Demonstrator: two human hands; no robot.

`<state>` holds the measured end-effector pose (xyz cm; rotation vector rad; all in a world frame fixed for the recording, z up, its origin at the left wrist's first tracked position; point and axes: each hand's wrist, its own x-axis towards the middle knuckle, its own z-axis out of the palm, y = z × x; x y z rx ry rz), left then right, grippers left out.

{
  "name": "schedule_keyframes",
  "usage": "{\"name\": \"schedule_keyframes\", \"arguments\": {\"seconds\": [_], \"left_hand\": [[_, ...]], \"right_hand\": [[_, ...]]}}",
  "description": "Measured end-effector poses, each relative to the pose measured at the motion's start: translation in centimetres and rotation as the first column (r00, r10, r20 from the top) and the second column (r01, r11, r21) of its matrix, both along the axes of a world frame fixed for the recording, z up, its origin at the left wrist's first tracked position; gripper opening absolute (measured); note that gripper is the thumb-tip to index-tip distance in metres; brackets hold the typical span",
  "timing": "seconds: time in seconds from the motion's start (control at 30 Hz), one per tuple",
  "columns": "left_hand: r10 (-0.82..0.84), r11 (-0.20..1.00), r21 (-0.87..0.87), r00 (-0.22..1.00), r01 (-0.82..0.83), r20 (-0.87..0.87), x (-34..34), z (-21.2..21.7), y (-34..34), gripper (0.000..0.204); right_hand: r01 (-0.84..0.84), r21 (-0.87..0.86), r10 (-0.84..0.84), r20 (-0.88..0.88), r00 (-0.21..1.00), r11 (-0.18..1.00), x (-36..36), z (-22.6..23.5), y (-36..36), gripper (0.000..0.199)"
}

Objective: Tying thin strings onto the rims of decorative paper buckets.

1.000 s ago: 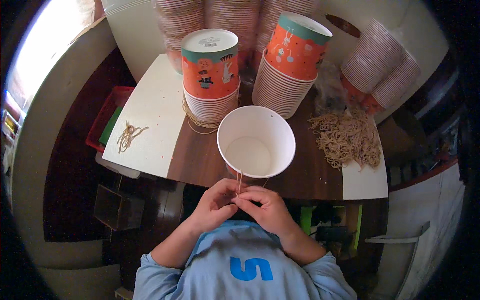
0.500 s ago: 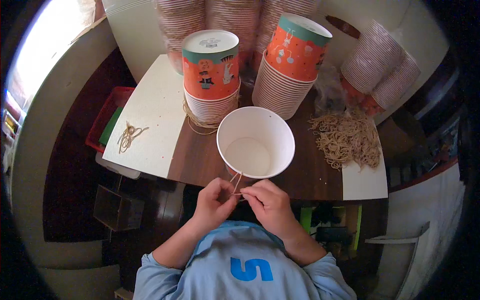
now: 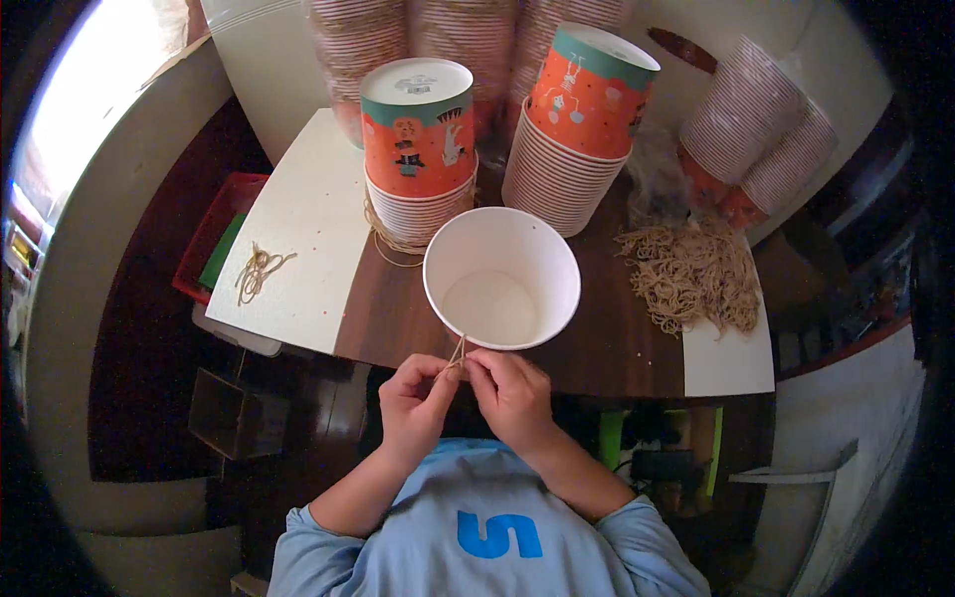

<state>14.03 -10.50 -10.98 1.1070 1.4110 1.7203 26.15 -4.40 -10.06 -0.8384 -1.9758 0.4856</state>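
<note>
A white paper bucket stands with its mouth up near the front edge of the table. At its near rim a thin tan cord runs down to my fingers; how it joins the bucket is too small to make out. My left hand pinches the cord between thumb and forefinger. Close against it, my right hand is closed on the cord too, fingertips nearly touching the left ones. Part of the cord is hidden by my fingers.
Two upside-down stacks of orange and green paper buckets stand behind. A heap of tan cords lies at right, a small bunch of cord at left. Wrapped bucket stacks line the back. A red crate sits left of the table.
Both hands have shifted slightly left and drawn closer together on the cord. The open bucket has moved a little to the left with them.
</note>
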Motion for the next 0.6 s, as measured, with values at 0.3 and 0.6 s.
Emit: {"name": "schedule_keyframes", "arguments": {"seconds": [0.3,0.6], "left_hand": [[-0.091,0.979,-0.134,0.914,0.155,0.394,-0.7,-0.1,0.0,0.008],[-0.084,0.981,-0.138,0.941,0.135,0.327,-1.1,-0.5,-0.2,0.007]], "right_hand": [[-0.405,-0.661,0.104,-0.445,0.889,0.631,-0.2,-0.3,0.5,0.016],[-0.583,-0.73,0.02,-0.618,0.786,0.356,-0.4,-0.3,0.4,0.019]]}}
